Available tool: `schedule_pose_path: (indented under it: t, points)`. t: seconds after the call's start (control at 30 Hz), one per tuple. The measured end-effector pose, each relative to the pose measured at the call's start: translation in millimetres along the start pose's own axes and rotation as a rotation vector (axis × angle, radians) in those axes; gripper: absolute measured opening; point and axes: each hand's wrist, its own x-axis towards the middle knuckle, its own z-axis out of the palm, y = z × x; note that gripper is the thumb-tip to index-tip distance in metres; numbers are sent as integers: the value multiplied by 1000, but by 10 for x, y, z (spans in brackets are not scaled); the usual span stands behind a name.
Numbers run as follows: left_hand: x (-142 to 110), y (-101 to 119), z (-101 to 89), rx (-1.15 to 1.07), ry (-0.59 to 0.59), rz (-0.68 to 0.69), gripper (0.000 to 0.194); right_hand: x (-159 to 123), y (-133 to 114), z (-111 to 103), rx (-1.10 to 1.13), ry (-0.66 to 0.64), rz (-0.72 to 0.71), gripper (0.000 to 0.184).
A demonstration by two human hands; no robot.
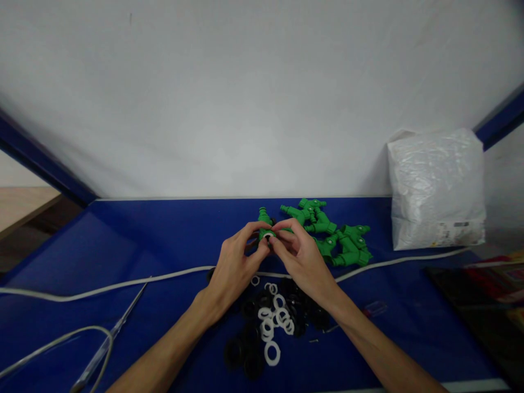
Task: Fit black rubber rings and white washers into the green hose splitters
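Observation:
My left hand (pixel 235 262) and my right hand (pixel 301 254) meet above the blue table (pixel 164 240), both closed on one green plastic hose fitting (pixel 264 221). A small white ring (pixel 268 236) sits at the fitting's near end, pinched between the fingertips of both hands. Just behind and to the right lies a pile of several more green fittings (pixel 331 232). Below my hands, on the table, lies a heap of white rings (pixel 272 319) mixed with black rings (pixel 249 355).
A white plastic bag (pixel 436 188) stands at the back right against the white wall. A white cable (pixel 123 284) runs across the table. Long thin scissors or tweezers (pixel 118 327) lie at the left. A dark tray with colourful items (pixel 487 295) is at the right edge.

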Motion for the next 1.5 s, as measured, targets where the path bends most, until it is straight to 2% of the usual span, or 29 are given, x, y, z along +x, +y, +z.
schedule_pose_path:
  t: [0.33, 0.7, 1.13, 1.3, 1.5]
  points:
    - [0, -82, -2, 213, -26, 141, 20, -5, 28, 9, -12, 12, -41, 18]
    - [-4, -119, 9, 252, 0, 179, 17, -24, 26, 25, -19, 33, -62, 17]
    - [-12, -81, 13, 212, -19, 166, 22, -22, 20, 18, 8, 44, -53, 16]
    - [3, -72, 3, 95, -15, 128, 25, -22, 24, 11, 55, -2, -42, 18]
    - [23, -83, -17, 39, -8, 112, 26, -5, -6, 7, 4, -34, -73, 20]
